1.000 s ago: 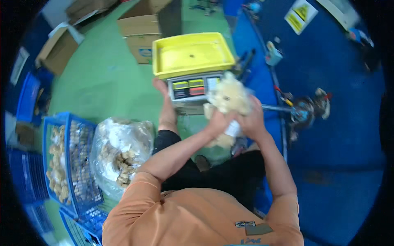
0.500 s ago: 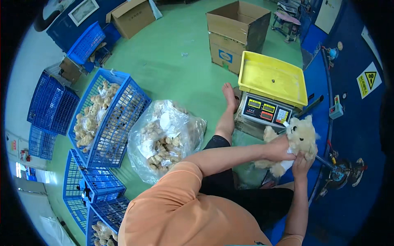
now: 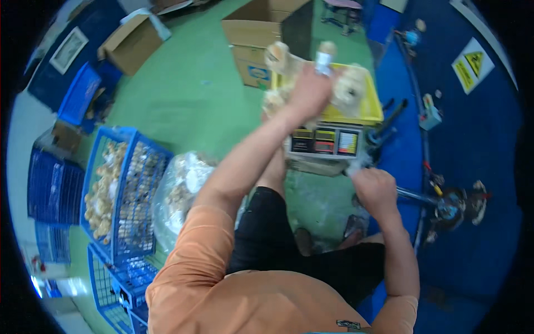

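A cream plush toy animal (image 3: pixel 349 92) is in my left hand (image 3: pixel 311 92), blurred by motion, above the yellow tray (image 3: pixel 371 111) of a weighing scale. The toy's head is on the right, its limbs stick out to the left and far side, and a white patch shows beside my fingers. Nearer to me, my right hand (image 3: pixel 375 189) is closed in a fist at the end of a metal pipe (image 3: pixel 416 195) that comes from the right. A whitish bit shows at its fingertips; what the fingers hold is unclear.
The scale's display panel (image 3: pixel 324 142) faces me below the tray. On the left stand a blue crate (image 3: pixel 125 195) full of plush pieces and a clear plastic bag (image 3: pixel 181 195) of more. A cardboard box (image 3: pixel 253 42) stands beyond the scale. A blue machine panel (image 3: pixel 473 167) lines the right.
My left hand has carried the plush toy away from the pipe, to the far left over the tray. My right hand has let go of the toy and closed near the pipe. The view has shifted.
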Tool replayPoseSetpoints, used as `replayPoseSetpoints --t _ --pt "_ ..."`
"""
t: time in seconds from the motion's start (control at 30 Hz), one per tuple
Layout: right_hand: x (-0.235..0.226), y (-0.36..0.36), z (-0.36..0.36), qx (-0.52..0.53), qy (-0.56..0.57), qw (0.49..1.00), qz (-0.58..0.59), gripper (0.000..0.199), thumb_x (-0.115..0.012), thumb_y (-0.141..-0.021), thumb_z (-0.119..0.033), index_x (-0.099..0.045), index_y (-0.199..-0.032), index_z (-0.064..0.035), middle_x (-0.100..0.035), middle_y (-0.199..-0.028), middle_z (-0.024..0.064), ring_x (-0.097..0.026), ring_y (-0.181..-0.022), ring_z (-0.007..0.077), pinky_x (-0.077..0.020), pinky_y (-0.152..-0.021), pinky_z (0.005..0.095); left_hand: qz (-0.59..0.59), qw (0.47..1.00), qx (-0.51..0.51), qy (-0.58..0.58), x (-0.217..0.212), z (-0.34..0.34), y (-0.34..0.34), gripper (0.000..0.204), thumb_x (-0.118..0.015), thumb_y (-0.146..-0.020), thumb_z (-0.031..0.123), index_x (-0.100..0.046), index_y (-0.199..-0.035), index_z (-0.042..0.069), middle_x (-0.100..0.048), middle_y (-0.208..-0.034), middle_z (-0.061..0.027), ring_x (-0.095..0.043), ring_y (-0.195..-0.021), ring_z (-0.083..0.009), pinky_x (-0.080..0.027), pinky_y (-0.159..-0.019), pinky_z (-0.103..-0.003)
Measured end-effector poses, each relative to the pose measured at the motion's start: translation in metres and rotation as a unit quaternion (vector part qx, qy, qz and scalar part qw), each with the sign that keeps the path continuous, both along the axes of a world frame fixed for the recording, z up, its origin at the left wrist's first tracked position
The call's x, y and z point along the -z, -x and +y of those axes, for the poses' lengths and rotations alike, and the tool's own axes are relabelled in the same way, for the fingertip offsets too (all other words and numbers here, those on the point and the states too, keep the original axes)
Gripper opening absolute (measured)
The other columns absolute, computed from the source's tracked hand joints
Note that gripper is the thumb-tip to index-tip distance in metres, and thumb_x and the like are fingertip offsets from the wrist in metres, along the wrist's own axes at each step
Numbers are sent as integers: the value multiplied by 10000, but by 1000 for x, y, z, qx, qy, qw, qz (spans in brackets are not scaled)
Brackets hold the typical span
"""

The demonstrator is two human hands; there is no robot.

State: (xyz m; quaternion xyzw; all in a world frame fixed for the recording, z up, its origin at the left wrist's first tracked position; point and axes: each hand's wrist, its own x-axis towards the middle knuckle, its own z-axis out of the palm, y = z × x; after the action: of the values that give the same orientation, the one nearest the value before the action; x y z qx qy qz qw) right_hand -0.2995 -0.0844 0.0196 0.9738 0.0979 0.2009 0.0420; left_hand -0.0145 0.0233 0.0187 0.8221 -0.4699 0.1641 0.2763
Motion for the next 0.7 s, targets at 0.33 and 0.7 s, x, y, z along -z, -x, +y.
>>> replayPoseSetpoints --t 0.33,0.7 --pt "1 4 -5 26 6 999 22 161 -587 -872 -227 -641 -997 -140 -636 -756 37 -611 -676 240 -493 -618 376 -43 992 -17 116 61 17 52 507 -659 -801 75 -576 -1301 95 -594 -1299 -147 -542 -1200 -357 -453 -985 -467" --pt "-19 6 -13 81 -251 948 180 272 -552 -975 -342 -687 -1130 -163 -740 -918 95 -679 -764 335 -489 -654 442 457 881 58 -109 225 126 236 323 -640 -887 188 -671 -1171 38 -716 -1085 -116 -666 -935 -294 -525 -827 -372"
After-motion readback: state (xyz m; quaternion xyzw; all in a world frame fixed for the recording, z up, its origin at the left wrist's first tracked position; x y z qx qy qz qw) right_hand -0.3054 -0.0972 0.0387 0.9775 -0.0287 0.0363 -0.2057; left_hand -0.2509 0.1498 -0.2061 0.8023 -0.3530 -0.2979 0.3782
